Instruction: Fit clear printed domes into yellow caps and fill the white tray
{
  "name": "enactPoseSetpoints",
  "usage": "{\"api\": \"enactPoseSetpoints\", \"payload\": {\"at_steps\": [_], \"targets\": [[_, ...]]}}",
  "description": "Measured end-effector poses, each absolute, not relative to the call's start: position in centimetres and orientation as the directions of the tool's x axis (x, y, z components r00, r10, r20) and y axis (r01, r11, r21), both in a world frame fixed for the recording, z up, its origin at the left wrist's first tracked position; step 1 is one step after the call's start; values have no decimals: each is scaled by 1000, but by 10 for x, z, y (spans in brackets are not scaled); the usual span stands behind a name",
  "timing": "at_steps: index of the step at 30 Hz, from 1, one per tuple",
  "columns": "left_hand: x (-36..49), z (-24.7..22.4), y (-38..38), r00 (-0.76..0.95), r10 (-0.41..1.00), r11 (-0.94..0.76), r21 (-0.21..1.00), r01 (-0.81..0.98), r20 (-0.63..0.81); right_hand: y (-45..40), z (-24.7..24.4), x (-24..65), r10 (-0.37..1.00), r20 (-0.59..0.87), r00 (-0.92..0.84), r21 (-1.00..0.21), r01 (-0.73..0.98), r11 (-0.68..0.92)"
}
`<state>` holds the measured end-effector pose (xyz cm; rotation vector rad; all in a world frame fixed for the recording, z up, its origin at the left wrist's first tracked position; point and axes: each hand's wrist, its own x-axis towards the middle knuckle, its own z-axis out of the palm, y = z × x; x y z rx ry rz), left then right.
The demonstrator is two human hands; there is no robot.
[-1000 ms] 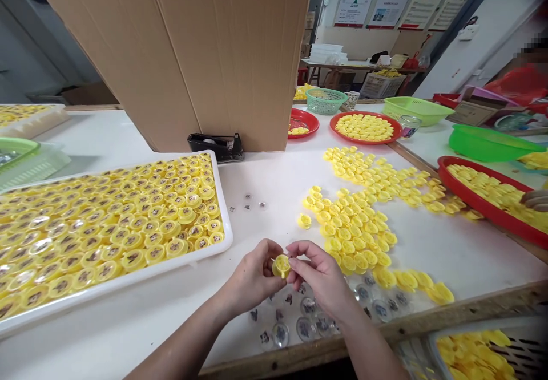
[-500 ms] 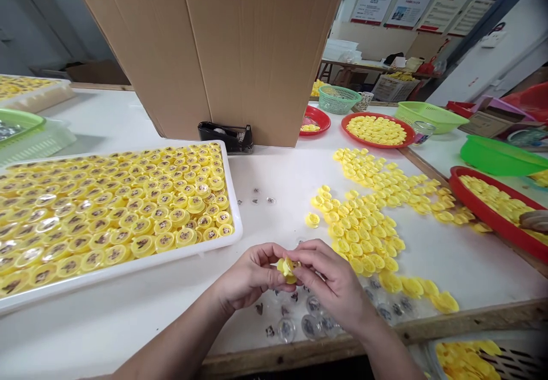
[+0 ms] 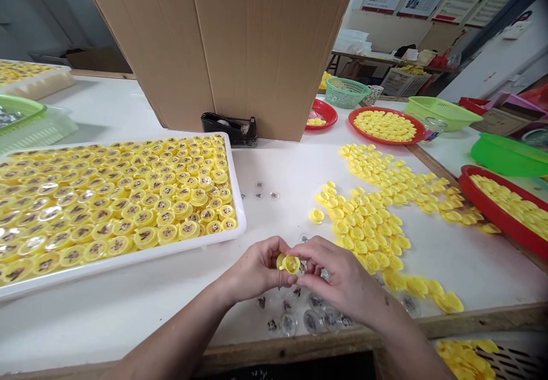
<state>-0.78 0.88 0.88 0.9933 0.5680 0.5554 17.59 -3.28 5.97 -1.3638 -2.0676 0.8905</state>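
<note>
My left hand (image 3: pixel 261 271) is closed around a small round yellow plastic piece (image 3: pixel 291 264), its hollow face turned up and a small tab at its left side. My right hand (image 3: pixel 329 269) meets it from the right, thumb and fingers pinched on a small clear disc with a dark print (image 3: pixel 302 268), right beside the yellow piece; whether the two touch is hard to tell. Beneath both hands, several clear printed discs (image 3: pixel 314 321) lie loose on the white table (image 3: pixel 274 163). Many loose yellow pieces (image 3: pixel 363 223) are spread to the right of my right hand.
A white tray (image 3: pixel 238 209) full of yellow pieces with printed faces stands on the left. Behind it are a black tape dispenser (image 3: pixel 229 129) and a tall cardboard box (image 3: pixel 240 43). Red trays (image 3: pixel 505 217) and green baskets (image 3: pixel 445 113) line the right side.
The yellow piece has turned so its hollow round face shows, and the clear disc now appears at my right fingertips. Another person's fingers at the right red tray have left the view.
</note>
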Motion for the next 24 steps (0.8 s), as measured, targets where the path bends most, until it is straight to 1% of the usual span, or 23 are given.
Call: {"api": "enactPoseSetpoints", "payload": {"at_steps": [2, 4, 7, 10, 15, 18, 21, 24], "targets": [[-8, 10, 9, 707, 687, 338, 935, -107, -168, -33, 56, 177, 933, 74, -352, -774, 570, 276], [-6, 13, 9, 704, 694, 284, 956, -74, -152, -33, 52, 177, 950, 85, -302, -786, 565, 250], [-4, 18, 8, 702, 693, 313, 946, -89, -163, -33, 48, 175, 963, 104, -249, -779, 581, 235], [-4, 18, 8, 667, 717, 362, 926, -107, -203, -33, 44, 170, 954, 158, -254, -752, 595, 283], [-6, 14, 7, 623, 744, 308, 951, 1, -241, -32, 35, 166, 929, 261, -262, -700, 612, 369], [-6, 15, 7, 636, 729, 342, 940, -17, -254, -31, 34, 166, 918, 300, -257, -645, 655, 394], [-6, 18, 8, 670, 700, 415, 904, -101, -247, -32, 37, 168, 919, 275, -283, -639, 660, 395], [-5, 20, 10, 683, 677, 468, 876, -115, -273, -34, 44, 173, 932, 178, -316, -671, 654, 350]]}}
